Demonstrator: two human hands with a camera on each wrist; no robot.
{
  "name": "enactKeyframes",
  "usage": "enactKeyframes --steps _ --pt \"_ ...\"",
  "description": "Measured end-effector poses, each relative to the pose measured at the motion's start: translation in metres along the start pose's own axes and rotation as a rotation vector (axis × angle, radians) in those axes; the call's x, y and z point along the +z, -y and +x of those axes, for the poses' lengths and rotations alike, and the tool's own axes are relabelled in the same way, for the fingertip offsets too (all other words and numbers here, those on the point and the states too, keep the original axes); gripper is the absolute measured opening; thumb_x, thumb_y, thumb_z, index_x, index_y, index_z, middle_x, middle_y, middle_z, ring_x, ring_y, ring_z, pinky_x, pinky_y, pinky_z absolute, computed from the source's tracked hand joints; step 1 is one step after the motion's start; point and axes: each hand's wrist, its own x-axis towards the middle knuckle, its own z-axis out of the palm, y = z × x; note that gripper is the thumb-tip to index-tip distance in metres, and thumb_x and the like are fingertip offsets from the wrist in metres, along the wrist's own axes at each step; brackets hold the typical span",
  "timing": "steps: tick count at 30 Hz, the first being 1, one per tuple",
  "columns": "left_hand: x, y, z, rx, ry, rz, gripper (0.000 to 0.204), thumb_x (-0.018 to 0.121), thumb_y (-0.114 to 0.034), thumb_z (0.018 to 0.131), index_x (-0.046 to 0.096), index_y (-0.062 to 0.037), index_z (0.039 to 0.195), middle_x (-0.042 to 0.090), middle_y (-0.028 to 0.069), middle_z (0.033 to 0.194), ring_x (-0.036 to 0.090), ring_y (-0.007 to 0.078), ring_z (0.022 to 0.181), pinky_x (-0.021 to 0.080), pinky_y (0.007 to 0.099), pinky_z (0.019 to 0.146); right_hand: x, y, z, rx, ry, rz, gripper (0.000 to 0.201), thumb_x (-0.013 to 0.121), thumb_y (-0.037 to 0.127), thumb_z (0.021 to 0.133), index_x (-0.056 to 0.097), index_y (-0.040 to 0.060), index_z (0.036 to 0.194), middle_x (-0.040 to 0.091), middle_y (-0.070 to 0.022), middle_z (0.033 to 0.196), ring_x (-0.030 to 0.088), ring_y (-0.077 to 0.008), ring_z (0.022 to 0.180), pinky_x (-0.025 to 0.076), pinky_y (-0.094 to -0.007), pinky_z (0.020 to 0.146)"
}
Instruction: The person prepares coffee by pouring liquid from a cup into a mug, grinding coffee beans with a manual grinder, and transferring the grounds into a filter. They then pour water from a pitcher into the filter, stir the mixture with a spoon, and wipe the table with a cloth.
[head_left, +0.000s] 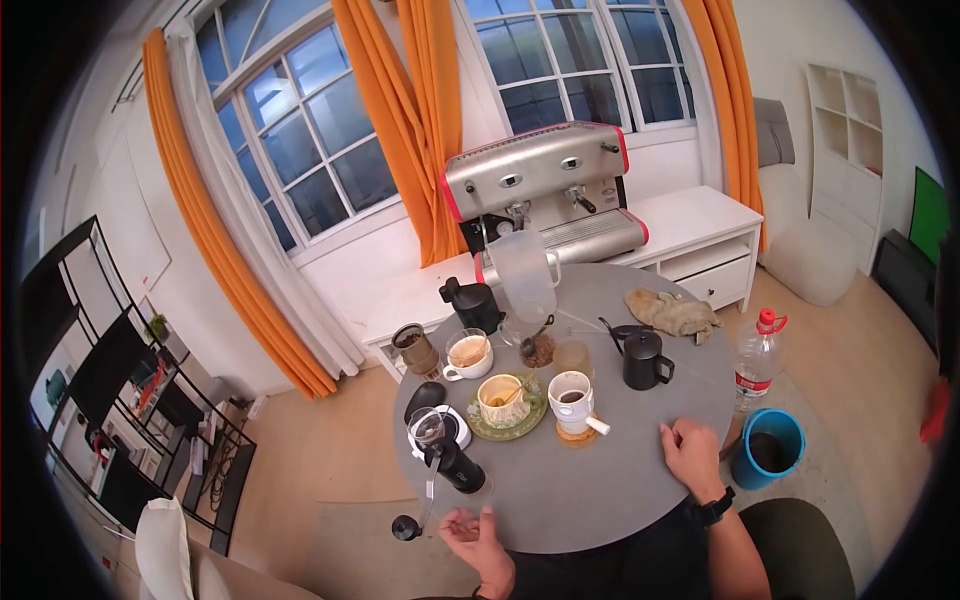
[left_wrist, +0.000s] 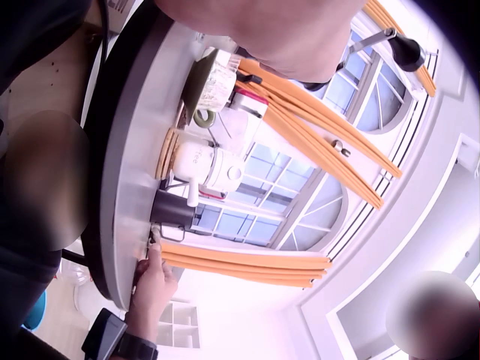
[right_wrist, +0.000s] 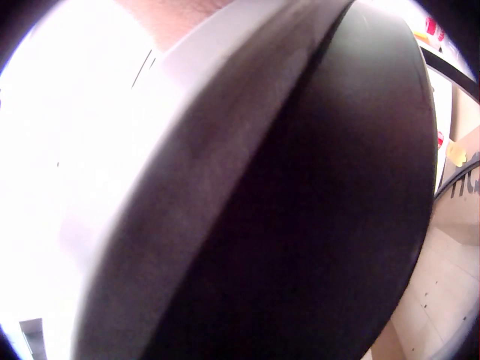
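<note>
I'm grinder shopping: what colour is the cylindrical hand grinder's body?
The cylindrical body is black, clearest in the head view.

The top edge cut off the left hand (left_wrist: 281, 31) in the left wrist view, leaving its fingertips unseen. The right hand (head_left: 690, 455) barely showed in its own wrist view, and print on the bottle (head_left: 760, 352) was too small to read.

Grey round tabletop (head_left: 610, 490): smooth, matt. Black cylindrical grinder (head_left: 459, 468): matt body, shiny metal crank (left_wrist: 367, 43). Silver boxy espresso machine (head_left: 540, 172): satin metal.
</note>
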Motion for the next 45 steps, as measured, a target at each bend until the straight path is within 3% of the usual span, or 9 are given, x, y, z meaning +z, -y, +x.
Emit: enactKeyframes --steps 2,5,8,12,16,23,31,37,45 --pt "0.004 -0.014 0.013 0.018 -0.015 0.092 0.081 0.089 -0.009 0.083 0.038 -0.0027 0.146 0.044 0.0156 0.15 0.044 0.022 0.139 0.036 0.0418 0.115 0.0 0.001 0.0 -0.005 -0.004 -0.003 0.035 0.071 0.021 0.094 0.057 0.0 0.069 0.06 -0.0219 0.07 0.06 -0.0451 0.065 0.044 -0.0521 0.06" --pt "0.013 -0.033 0.038 0.04 0.099 0.233 0.1 0.093 -0.011 0.079 0.028 -0.0018 0.155 0.032 0.0176 0.16 0.031 0.0288 0.151 0.023 0.0516 0.124 0.001 0.002 -0.001 -0.029 -0.015 -0.006 0.035 0.071 0.021 0.093 0.057 0.0 0.07 0.06 -0.0216 0.07 0.059 -0.0447 0.065 0.044 -0.0519 0.059" --pt "0.027 -0.039 0.062 0.146 0.17 0.336 0.084 0.092 -0.012 0.081 0.039 0.0011 0.146 0.049 0.0161 0.145 0.048 0.0245 0.137 0.034 0.0461 0.119 0.001 -0.001 0.0 -0.046 -0.02 -0.011 0.034 0.071 0.021 0.093 0.057 0.0001 0.07 0.06 -0.0211 0.07 0.06 -0.0442 0.065 0.045 -0.0511 0.059" --pt "0.036 -0.031 0.076 -0.054 0.253 0.137 0.076 0.095 -0.014 0.079 0.045 0.0002 0.134 0.056 0.0086 0.124 0.059 0.0198 0.112 0.049 0.0349 0.1 0.0 0.001 -0.002 -0.037 -0.03 0.002 0.034 0.072 0.021 0.092 0.057 0.0002 0.07 0.061 -0.0204 0.07 0.06 -0.0434 0.065 0.045 -0.0497 0.059" --pt "0.037 -0.021 0.074 0.031 0.214 0.233 0.062 0.095 -0.016 0.079 0.056 0.0016 0.123 0.064 0.01 0.114 0.062 0.0186 0.1 0.052 0.0349 0.091 0.0 0.001 -0.002 -0.029 -0.032 0.005 0.034 0.073 0.021 0.093 0.058 0.0004 0.07 0.061 -0.0199 0.069 0.061 -0.0428 0.064 0.046 -0.0494 0.059" --pt "0.022 0.004 0.08 0.026 0.289 0.275 0.047 0.089 -0.016 0.085 0.06 -0.0014 0.119 0.064 0.004 0.105 0.061 0.0159 0.094 0.051 0.0321 0.087 0.0 -0.001 -0.003 -0.037 -0.014 -0.004 0.035 0.072 0.022 0.094 0.058 0.0005 0.07 0.061 -0.0199 0.07 0.061 -0.0426 0.064 0.045 -0.0496 0.059" --pt "0.011 0.004 0.08 -0.002 0.388 0.275 0.052 0.086 -0.009 0.083 0.058 0.0001 0.126 0.068 0.0102 0.113 0.065 0.0201 0.099 0.051 0.0358 0.093 0.002 -0.002 0.0 -0.062 0.002 -0.018 0.035 0.073 0.021 0.093 0.058 -0.0017 0.07 0.06 -0.0219 0.068 0.059 -0.0432 0.062 0.044 -0.0489 0.057" --pt "0.027 -0.014 0.074 0.062 0.244 0.182 0.052 0.089 -0.014 0.084 0.059 0.0021 0.122 0.069 0.011 0.11 0.066 0.0195 0.097 0.053 0.0359 0.09 0.004 -0.003 -0.001 -0.106 0.003 -0.051 0.035 0.073 0.022 0.093 0.059 -0.0015 0.071 0.06 -0.0218 0.067 0.06 -0.0421 0.061 0.044 -0.0486 0.057" --pt "0.025 -0.002 0.077 -0.024 0.306 0.166 0.047 0.088 -0.013 0.085 0.06 -0.0006 0.12 0.07 0.0071 0.103 0.065 0.0156 0.089 0.054 0.0329 0.081 0.005 -0.003 -0.002 -0.107 -0.005 -0.049 0.037 0.072 0.023 0.094 0.058 -0.0007 0.07 0.059 -0.0197 0.067 0.059 -0.0402 0.06 0.044 -0.0474 0.056"
